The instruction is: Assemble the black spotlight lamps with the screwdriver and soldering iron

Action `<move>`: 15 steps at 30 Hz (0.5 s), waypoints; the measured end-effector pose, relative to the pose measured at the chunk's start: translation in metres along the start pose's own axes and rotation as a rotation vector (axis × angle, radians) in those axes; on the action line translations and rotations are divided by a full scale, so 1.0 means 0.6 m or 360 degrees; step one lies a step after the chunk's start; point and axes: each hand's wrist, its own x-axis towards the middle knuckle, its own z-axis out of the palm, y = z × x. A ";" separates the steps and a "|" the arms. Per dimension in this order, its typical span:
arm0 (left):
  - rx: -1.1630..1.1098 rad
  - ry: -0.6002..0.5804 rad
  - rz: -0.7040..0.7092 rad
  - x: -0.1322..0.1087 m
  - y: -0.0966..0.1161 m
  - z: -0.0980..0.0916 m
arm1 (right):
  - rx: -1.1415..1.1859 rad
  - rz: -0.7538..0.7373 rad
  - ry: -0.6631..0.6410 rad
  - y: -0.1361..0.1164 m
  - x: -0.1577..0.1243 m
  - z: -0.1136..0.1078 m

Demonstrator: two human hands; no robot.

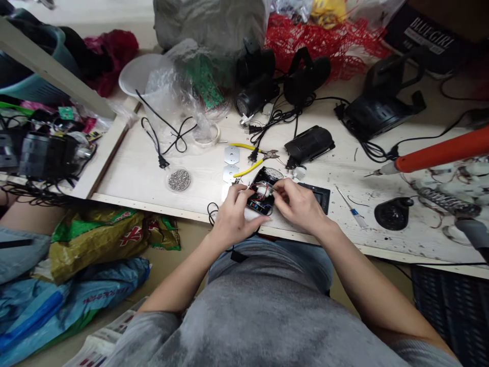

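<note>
Both my hands meet at the near edge of a white board [137,173] over a small black lamp housing [263,178] with red and white wires inside. My left hand [231,216] is curled around the housing's near left side, holding it. My right hand [300,204] pinches a small white part among the wires at the top of the housing. A black cord hangs from the housing down past my left wrist.
Yellow-handled cutters [255,155], metal plates [231,163] and a dish of small screws [179,179] lie just beyond my hands. A screwdriver [351,208] and a black round cap [391,213] lie right. An orange soldering iron [439,153], black spotlights [305,76] and cords crowd the far side.
</note>
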 end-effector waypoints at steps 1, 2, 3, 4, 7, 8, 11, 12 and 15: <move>0.0010 -0.0037 -0.0009 -0.006 0.006 0.004 | -0.0008 -0.0009 0.0003 0.000 0.000 0.001; 0.0019 -0.0057 -0.0028 -0.012 0.011 0.009 | -0.0019 -0.0018 0.0010 0.000 -0.001 0.001; 0.0027 -0.0053 -0.0049 -0.016 0.015 0.015 | -0.0029 -0.0026 0.0021 0.001 0.000 0.002; 0.0033 -0.0024 -0.0073 -0.018 0.018 0.020 | -0.0036 -0.0031 0.0032 0.001 0.000 0.002; 0.0018 0.0133 -0.0160 -0.016 0.023 0.033 | -0.0049 -0.0029 0.0052 0.001 0.006 -0.002; 0.0002 0.0177 -0.0194 -0.013 0.024 0.035 | -0.0045 -0.0023 0.0061 0.001 0.009 -0.004; -0.0044 0.0267 -0.0280 -0.002 0.026 0.034 | 0.0011 0.0016 0.0099 0.001 0.017 -0.011; -0.0053 0.0293 -0.0293 0.001 0.027 0.033 | 0.0044 0.0037 0.0099 0.002 0.020 -0.013; -0.0071 0.0355 -0.0284 0.005 0.028 0.030 | 0.0131 0.0097 0.0069 0.001 0.025 -0.017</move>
